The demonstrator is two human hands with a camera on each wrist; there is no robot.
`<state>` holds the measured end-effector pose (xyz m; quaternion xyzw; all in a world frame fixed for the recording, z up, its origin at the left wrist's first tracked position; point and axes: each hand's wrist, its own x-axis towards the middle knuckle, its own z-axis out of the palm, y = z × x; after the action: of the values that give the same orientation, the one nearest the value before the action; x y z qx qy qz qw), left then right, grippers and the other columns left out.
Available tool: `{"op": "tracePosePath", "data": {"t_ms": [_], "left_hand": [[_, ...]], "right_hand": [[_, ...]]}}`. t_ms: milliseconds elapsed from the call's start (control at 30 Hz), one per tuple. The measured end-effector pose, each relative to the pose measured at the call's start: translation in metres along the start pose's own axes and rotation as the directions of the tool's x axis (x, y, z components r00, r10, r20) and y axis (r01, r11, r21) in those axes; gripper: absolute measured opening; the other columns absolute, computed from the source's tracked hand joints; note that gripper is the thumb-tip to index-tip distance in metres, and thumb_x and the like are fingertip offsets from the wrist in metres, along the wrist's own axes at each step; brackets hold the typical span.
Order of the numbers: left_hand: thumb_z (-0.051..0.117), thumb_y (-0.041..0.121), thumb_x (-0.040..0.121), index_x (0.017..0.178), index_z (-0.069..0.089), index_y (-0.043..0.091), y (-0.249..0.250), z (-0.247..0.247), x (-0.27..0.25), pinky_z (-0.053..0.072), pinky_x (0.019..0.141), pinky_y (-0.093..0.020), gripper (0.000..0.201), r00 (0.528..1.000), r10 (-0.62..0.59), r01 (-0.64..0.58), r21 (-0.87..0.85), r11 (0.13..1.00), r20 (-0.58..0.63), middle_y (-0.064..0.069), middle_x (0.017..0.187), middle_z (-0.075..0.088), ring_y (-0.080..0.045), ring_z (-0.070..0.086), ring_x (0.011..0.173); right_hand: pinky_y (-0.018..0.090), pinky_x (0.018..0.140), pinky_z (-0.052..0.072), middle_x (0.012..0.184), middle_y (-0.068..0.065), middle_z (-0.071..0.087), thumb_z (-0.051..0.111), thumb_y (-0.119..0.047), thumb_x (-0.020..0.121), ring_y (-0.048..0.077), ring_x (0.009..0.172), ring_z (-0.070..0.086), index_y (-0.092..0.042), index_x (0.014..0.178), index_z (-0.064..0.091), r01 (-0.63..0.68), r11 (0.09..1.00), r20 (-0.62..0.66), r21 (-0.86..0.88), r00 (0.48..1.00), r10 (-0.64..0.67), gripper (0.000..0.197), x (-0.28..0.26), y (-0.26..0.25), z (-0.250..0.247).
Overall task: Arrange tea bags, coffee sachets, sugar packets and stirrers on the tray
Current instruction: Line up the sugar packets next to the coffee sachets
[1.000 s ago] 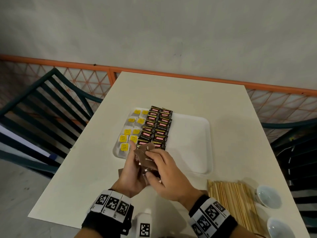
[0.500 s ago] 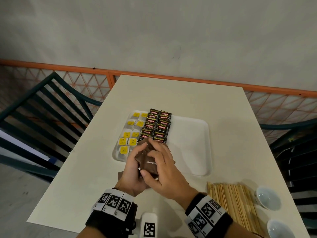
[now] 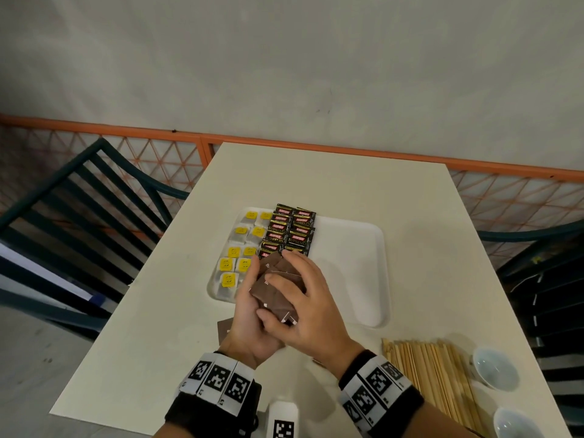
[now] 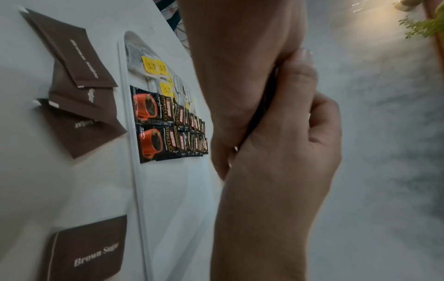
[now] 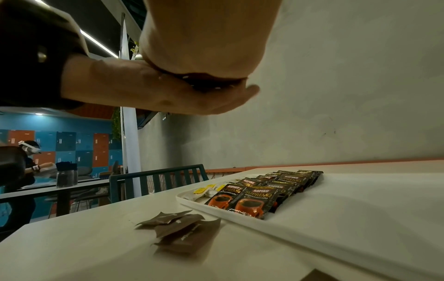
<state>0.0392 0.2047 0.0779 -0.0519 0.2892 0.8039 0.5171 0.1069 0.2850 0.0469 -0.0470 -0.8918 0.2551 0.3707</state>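
Two columns of tea bags (image 3: 237, 257) fill the white tray's (image 3: 363, 279) left side, Kopiko coffee sachets (image 3: 292, 229) beside them. Just near of these, left hand (image 3: 249, 324) and right hand (image 3: 303, 305) both grip a stack of brown sugar packets (image 3: 275, 292). More sugar packets (image 4: 79, 91) lie on the worktop (image 3: 316, 178). Wooden stirrers (image 3: 433, 371) sit near right.

On the tray (image 3: 363, 248), tea bags (image 3: 240, 248) lie left of coffee sachets (image 3: 292, 229); stirrers (image 3: 426, 374) lie nearer right.
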Motion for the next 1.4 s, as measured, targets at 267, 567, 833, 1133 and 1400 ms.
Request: {"op": "tracePosePath", "data": {"t_ms": [267,567,833,1133,1400], "left_hand": [[0.038,0.063,0.081,0.099,0.073,0.010,0.002,-0.002,0.001,0.056,0.078,-0.036,0.066,1.000,0.006,-0.006,-0.038,0.999,-0.009,-0.011,0.100,0.072,-0.023,0.070,0.092],[0.042,0.059,0.087,0.110,0.069,0.017,0.017,-0.004,0.005,0.042,0.100,-0.038,0.055,0.995,-0.048,0.050,0.014,0.999,-0.087,-0.009,0.108,0.069,-0.025,0.062,0.110],[0.040,0.064,0.083,0.127,0.055,0.018,0.039,-0.022,0.030,0.049,0.094,-0.035,0.066,0.980,-0.193,0.195,0.054,0.979,-0.043,-0.007,0.120,0.064,-0.022,0.060,0.115],[0.064,0.020,0.062,0.089,0.075,0.012,0.065,-0.046,0.044,0.046,0.085,-0.042,0.031,0.965,-0.261,0.258,0.089,0.962,0.026,-0.016,0.098,0.069,-0.030,0.063,0.092],[0.087,0.016,0.038,0.110,0.066,0.016,0.066,-0.062,0.055,0.058,0.072,-0.044,0.075,0.960,-0.201,0.209,-0.020,0.978,0.197,-0.018,0.099,0.071,-0.030,0.070,0.085]], "right_hand": [[0.042,0.109,0.030,0.136,0.007,0.051,0.054,-0.043,0.081,0.024,0.136,0.035,-0.020,0.107,0.055,0.005,0.997,0.036,-0.076,0.999,-0.002,0.034,0.000,-0.004,0.002],[0.036,0.111,0.026,0.149,0.006,0.035,0.048,-0.047,0.084,0.025,0.141,0.023,-0.036,0.133,0.043,-0.033,0.995,0.186,-0.093,0.981,0.050,0.050,0.010,-0.008,0.009],[0.040,0.101,0.035,0.120,-0.002,0.058,0.035,-0.048,0.091,0.016,0.118,0.048,-0.023,0.115,0.058,-0.197,0.964,0.168,-0.176,0.959,0.227,0.042,0.033,-0.010,0.027],[0.040,0.117,-0.011,0.149,-0.012,0.031,0.018,-0.044,0.095,0.009,0.145,0.000,-0.030,0.139,0.027,-0.431,0.896,0.270,-0.109,0.854,0.444,0.048,0.045,-0.006,0.040],[0.011,0.074,0.048,0.114,0.004,0.051,0.069,-0.041,0.074,-0.005,0.096,0.055,-0.023,0.116,0.044,-0.806,0.455,0.240,0.379,0.560,0.793,0.052,0.039,-0.011,0.040]]}}
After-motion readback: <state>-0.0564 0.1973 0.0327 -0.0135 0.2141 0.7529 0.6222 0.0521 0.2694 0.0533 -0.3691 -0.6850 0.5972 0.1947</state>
